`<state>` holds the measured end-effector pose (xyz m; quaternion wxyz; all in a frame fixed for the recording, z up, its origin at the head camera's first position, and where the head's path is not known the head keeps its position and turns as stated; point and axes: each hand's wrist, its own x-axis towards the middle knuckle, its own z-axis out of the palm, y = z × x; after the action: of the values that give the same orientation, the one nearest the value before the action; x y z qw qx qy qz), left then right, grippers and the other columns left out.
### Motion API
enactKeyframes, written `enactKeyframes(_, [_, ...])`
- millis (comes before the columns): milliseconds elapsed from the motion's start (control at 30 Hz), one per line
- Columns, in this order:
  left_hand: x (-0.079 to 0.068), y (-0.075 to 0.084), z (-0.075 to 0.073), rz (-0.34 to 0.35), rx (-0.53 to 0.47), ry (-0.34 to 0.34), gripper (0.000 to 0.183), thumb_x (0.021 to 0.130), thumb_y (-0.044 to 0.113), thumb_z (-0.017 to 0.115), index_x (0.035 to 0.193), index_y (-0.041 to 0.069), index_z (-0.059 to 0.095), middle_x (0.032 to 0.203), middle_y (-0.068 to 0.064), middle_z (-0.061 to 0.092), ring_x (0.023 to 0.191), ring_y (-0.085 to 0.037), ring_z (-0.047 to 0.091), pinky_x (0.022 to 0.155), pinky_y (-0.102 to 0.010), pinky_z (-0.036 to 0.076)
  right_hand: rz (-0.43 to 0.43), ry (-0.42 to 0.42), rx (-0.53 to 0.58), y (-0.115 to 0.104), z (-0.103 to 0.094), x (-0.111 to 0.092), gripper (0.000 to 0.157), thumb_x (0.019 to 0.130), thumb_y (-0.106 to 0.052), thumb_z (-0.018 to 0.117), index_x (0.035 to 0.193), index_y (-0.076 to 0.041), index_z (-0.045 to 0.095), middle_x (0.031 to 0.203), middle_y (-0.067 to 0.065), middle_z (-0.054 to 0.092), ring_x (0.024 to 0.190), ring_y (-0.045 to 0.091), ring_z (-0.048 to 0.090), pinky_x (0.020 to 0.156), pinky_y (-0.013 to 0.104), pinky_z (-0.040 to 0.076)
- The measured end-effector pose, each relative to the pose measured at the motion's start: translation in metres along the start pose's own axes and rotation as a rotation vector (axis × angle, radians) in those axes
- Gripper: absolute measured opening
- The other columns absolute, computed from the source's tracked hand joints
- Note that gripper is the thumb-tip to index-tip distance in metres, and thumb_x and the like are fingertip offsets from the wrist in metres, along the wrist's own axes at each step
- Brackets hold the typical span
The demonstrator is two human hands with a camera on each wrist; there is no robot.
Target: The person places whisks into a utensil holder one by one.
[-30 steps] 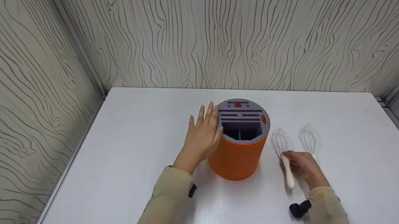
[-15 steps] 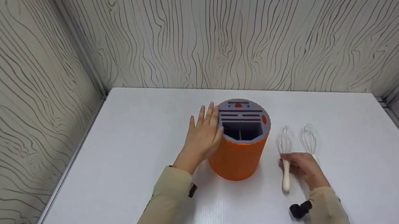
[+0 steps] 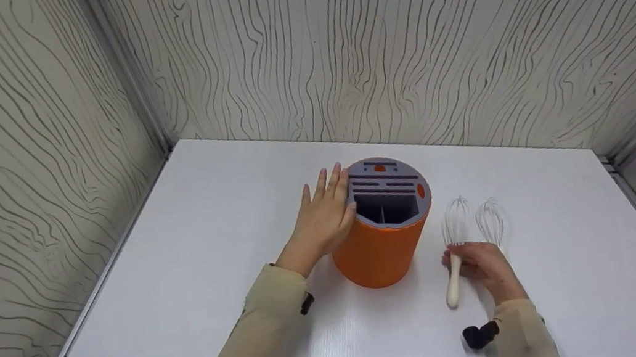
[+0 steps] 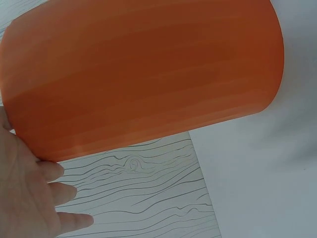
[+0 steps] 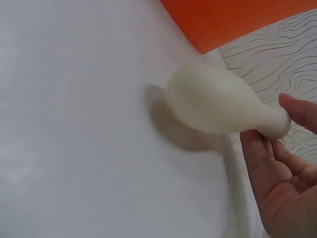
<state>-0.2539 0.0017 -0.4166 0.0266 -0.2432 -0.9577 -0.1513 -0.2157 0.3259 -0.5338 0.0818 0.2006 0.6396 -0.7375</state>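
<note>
An orange cylindrical knife block (image 3: 376,257) with a grey slotted top stands on the white table. Against its upper left side rests my left hand (image 3: 319,222), fingers straight and spread. In the left wrist view the hand (image 4: 25,193) lies along the orange wall (image 4: 148,74) at its top end. My right hand (image 3: 489,266) pinches a whisk (image 3: 453,284) where its cream handle meets the wires. The whisk's wire loops point away from me. In the right wrist view the handle (image 5: 213,99) is raised, with its shadow on the tabletop below.
A second whisk (image 3: 491,222) lies on the table (image 3: 236,215) just right of the held one, its handle mostly hidden behind my right hand. Wood-grain patterned panels (image 3: 367,41) rise behind the table and at both sides.
The whisk in my right hand has turned clockwise: its wires have swung right and its handle end left, towards me. The left hand and the knife block have stayed put.
</note>
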Motion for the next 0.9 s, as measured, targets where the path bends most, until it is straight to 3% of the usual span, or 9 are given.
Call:
enactKeyframes(567, [-0.0011,-0.0003,0.0017,0.000,-0.008,0.009,0.062,0.102,0.037,0.026,0.153,0.005,0.010,0.159,-0.007,0.006,0.145,-0.028,0.004,0.112,-0.054,0.010,-0.044,-0.014,-0.024,-0.0014,0.0001,-0.0049,0.012,0.089,-0.001,0.062,0.090,0.007,0.072,0.080,0.012,0.071,0.076,0.020,0.070,0.076,0.033,0.055])
enactKeyframes(900, [-0.0010,-0.0001,0.0012,0.002,-0.006,0.012,0.062,0.102,0.037,0.026,0.153,0.004,0.011,0.159,-0.008,0.007,0.145,-0.028,0.004,0.112,-0.054,0.011,-0.064,-0.015,-0.013,-0.0026,-0.0005,-0.0067,0.017,0.089,0.001,0.060,0.098,0.014,0.067,0.081,0.013,0.071,0.077,0.020,0.070,0.077,0.034,0.054])
